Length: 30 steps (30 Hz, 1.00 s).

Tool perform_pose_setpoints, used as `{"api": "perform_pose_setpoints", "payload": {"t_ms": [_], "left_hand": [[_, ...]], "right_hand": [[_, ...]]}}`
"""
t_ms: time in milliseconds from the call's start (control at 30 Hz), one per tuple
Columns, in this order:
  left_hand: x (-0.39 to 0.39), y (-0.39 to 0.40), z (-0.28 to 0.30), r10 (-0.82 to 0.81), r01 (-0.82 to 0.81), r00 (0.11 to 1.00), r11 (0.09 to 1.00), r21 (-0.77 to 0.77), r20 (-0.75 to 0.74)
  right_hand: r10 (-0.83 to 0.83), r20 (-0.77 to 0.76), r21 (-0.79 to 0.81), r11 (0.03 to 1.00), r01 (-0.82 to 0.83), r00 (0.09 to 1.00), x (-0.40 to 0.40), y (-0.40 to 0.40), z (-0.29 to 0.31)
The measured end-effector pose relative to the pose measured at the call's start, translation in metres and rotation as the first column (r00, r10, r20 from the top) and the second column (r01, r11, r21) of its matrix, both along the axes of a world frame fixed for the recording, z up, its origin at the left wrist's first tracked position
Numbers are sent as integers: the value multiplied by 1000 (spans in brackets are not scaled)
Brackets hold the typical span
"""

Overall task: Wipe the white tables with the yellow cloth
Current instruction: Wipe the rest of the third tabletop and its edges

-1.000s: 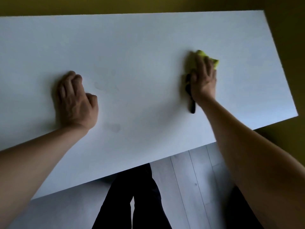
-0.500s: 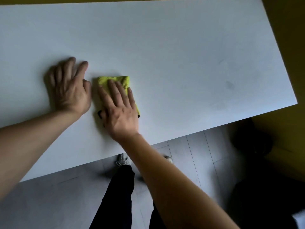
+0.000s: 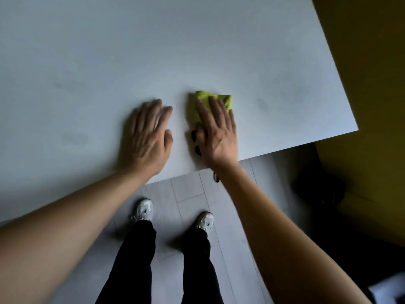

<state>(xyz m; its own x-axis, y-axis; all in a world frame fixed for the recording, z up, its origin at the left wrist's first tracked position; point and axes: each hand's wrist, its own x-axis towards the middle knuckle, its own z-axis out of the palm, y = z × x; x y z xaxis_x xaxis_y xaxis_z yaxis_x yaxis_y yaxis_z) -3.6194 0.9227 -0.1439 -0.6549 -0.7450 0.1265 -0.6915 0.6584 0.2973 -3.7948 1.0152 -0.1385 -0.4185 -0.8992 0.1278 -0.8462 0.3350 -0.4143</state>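
Both hands lie flat on the white worktop (image 3: 153,51) now. From the left, my left hand (image 3: 148,137), fingers straightened out of their earlier curl, has slid toward the near edge. Beside it my right hand (image 3: 217,132) presses open fingers on the yellow cloth (image 3: 217,98), swept back right from half a second ago. I judge faint smudges farther right remain unwiped.

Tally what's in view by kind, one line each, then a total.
White table: 1
Yellow cloth: 1
Hands: 2, left hand, right hand
White shoes: 2, and
Total: 6
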Motion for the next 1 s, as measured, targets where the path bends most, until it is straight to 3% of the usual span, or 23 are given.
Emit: {"api": "perform_pose_setpoints", "payload": {"t_ms": [200, 333, 400, 500, 633, 767, 833, 1000], "left_hand": [[-4, 2, -3, 5, -4, 999, 999, -37, 43], [-8, 4, -2, 23, -21, 999, 999, -40, 40], [-8, 5, -3, 34, -33, 999, 999, -43, 42], [-9, 5, -6, 40, -38, 999, 998, -41, 36], [-7, 2, -8, 17, -17, 1000, 999, -41, 5], [-5, 0, -9, 2, -1, 1000, 999, -39, 21], [-6, 0, -9, 11, -10, 999, 1000, -28, 30], [-7, 1, -9, 36, -35, 998, 999, -12, 44]], "right_hand": [[-260, -35, -3, 966, 260, 965, -133, 74, -3], [-437, -34, -35, 899, 436, 899, -138, 79, -4], [-390, -29, -50, 920, 388, 920, -110, 70, -6], [-122, -3, -32, 992, 122, 993, -36, 46, -8], [116, -16, -33, 993, -117, 993, 54, 9, -4], [211, -4, -58, 976, -211, 977, 28, 17, -6], [197, 23, -50, 979, -195, 980, -7, 33, -6], [-120, -10, -7, 993, 120, 993, -134, 78, -11]]}}
